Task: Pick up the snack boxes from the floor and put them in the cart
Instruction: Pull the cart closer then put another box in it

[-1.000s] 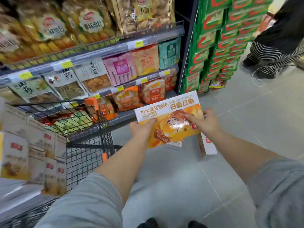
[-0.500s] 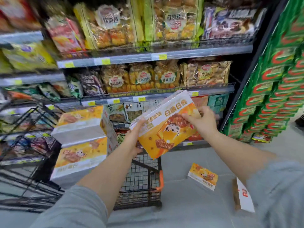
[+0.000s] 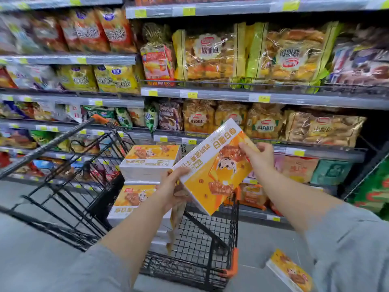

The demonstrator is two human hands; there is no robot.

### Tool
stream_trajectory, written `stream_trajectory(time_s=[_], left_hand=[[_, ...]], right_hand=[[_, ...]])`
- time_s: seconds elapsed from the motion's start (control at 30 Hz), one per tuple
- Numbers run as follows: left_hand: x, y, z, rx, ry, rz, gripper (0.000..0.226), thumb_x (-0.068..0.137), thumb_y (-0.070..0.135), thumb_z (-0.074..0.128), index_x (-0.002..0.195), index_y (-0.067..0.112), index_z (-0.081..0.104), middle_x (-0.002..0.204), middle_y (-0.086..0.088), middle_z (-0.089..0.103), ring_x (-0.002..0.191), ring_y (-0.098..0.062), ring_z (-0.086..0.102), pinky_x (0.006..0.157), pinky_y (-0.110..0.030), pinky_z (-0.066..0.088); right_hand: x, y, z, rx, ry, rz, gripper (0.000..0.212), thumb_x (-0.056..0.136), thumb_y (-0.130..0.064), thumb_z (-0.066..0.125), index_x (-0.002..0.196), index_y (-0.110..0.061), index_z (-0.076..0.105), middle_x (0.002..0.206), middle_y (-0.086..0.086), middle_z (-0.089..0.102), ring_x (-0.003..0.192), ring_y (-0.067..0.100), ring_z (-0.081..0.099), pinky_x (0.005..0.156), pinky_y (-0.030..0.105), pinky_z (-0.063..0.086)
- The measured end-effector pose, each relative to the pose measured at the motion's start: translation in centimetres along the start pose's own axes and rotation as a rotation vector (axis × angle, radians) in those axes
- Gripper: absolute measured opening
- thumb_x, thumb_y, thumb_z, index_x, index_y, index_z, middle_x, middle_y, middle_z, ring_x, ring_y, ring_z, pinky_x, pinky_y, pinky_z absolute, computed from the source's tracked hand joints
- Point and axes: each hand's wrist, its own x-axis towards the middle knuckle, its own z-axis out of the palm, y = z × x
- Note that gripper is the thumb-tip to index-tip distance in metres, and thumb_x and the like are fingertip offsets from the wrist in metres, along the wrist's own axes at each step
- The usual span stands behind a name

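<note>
**Snack box held over the cart**

We hold a flat orange-and-white cardboard snack box (image 3: 214,171) in both hands, tilted, above the basket of the black wire shopping cart (image 3: 210,239) with orange corner guards. Our left hand (image 3: 170,190) grips its lower left corner, thumb on the printed face. Our right hand (image 3: 259,157) pinches the upper right edge, its fingers (image 3: 264,146) curled over the rim, so both hands are clamped on the box. Inside the cart, two matching boxes (image 3: 147,163) lie stacked flat at the left of the basket (more may sit beneath them; we cannot tell). Another matching box (image 3: 291,272) lies on the grey floor (image 3: 31,260) just right of the cart, beside our right sleeve (image 3: 347,249). Behind the cart stand grey store shelves (image 3: 252,99) packed with bagged bread and snacks.
</note>
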Motion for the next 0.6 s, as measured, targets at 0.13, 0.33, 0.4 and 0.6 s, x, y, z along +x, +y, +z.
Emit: stream_trajectory(time_s=[0.13, 0.33, 0.4, 0.6], left_hand=[[1.5, 0.7, 0.1, -0.161, 0.088, -0.015, 0.032, 0.075, 0.032, 0.074, 0.083, 0.01, 0.052, 0.061, -0.005, 0.04, 0.061, -0.021, 0.042, 0.067, -0.052, 0.056], [3.9, 2.7, 2.1, -0.427, 0.117, 0.037, 0.033, 0.084, 0.039, 0.065, 0.077, 0.012, 0.048, 0.071, -0.008, 0.045, 0.073, -0.026, 0.054, 0.071, -0.049, 0.057], [4.5, 3.0, 1.8, -0.453, 0.127, 0.037, 0.031, 0.086, 0.041, 0.063, 0.092, 0.014, 0.049, 0.09, -0.009, 0.048, 0.092, -0.032, 0.056, 0.092, -0.058, 0.05], [5.2, 3.6, -1.0, -0.155, 0.157, -0.064, 0.035, 0.086, 0.048, 0.06, 0.11, 0.023, 0.054, 0.116, -0.006, 0.055, 0.121, -0.027, 0.052, 0.104, -0.05, 0.037]], right_hand=[[1.3, -0.3, 3.4, 0.119, -0.22, 0.238, 0.109, 0.055, -0.063, 0.079, 0.144, -0.022, 0.031, 0.145, 0.006, 0.042, 0.129, 0.028, 0.045, 0.102, 0.048, 0.041], [0.5, -1.0, 7.7, -0.05, -0.855, 0.515, 0.068, 0.066, -0.068, 0.069, 0.115, -0.023, 0.055, 0.126, 0.009, 0.055, 0.12, 0.031, 0.05, 0.102, 0.053, 0.038], [1.0, -1.0, 8.5, -0.026, -0.918, 0.496, 0.047, 0.075, -0.056, 0.069, 0.109, -0.027, 0.058, 0.12, 0.011, 0.057, 0.106, 0.029, 0.058, 0.102, 0.052, 0.043], [3.8, -0.8, 10.8, 0.084, -0.924, 0.389, 0.047, 0.075, -0.032, 0.077, 0.117, -0.023, 0.06, 0.123, 0.008, 0.062, 0.105, 0.027, 0.064, 0.08, 0.042, 0.059]])
